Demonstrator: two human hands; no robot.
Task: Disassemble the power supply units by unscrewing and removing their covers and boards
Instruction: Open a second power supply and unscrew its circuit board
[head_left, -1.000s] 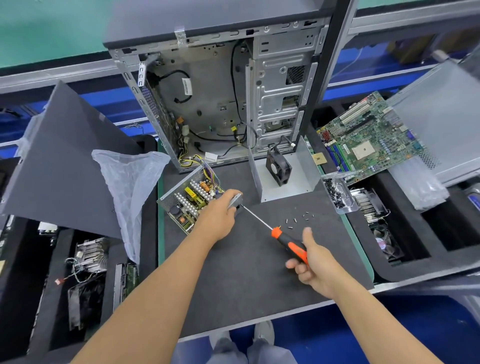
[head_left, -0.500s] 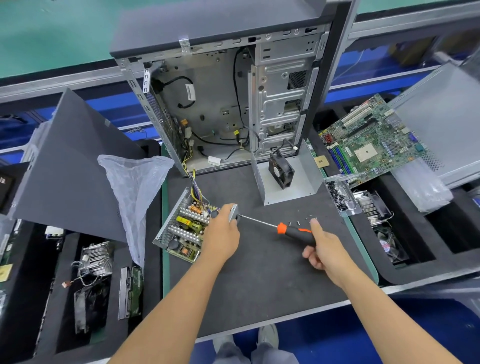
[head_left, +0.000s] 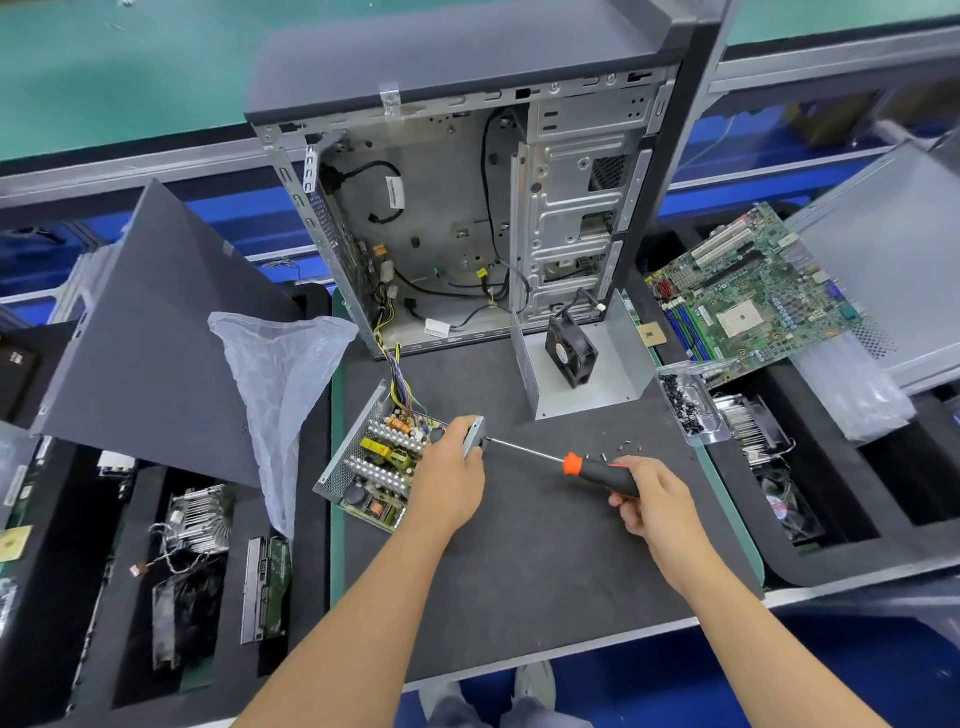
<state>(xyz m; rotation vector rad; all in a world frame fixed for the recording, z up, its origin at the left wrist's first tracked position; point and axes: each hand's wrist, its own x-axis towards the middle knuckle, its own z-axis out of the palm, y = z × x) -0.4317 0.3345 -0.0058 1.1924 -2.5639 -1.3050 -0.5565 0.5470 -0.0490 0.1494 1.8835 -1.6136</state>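
Open computer case (head_left: 467, 208) standing upright at the back of the dark work mat (head_left: 519, 571), side panel off, loose black cables hanging inside, white label on one cable too small to read. Left of the case, a dark grey side panel (head_left: 150, 332) leaning tilted, with a clear plastic bag (head_left: 280, 384) draped just in front of it. Right of the case, a green motherboard (head_left: 753, 296) lying tilted over the edge of a dark foam tray (head_left: 883, 519), print on it not legible. Directly in front of the case's right half, a bent metal cover (head_left: 587, 364) with a black fan (head_left: 571, 348) standing inside it, round fan label unreadable. In front of the case's left half, power supply unit (head_left: 379, 457) lying on the mat, cover off, board and coils exposed, coloured wires running from it back into the case. Left hand (head_left: 452, 478) resting on the unit's right end, fingers curled over its metal wall, hiding that corner. Screwdriver (head_left: 566, 462) lying nearly level, tip against that same wall, orange-and-black handle gripped in the curled fingers of the right hand (head_left: 654, 499). Just right of the cover, a clear plastic box (head_left: 691, 405) of dark screws. Between box and screwdriver handle, a few loose screws (head_left: 626, 445) scattered on the mat.
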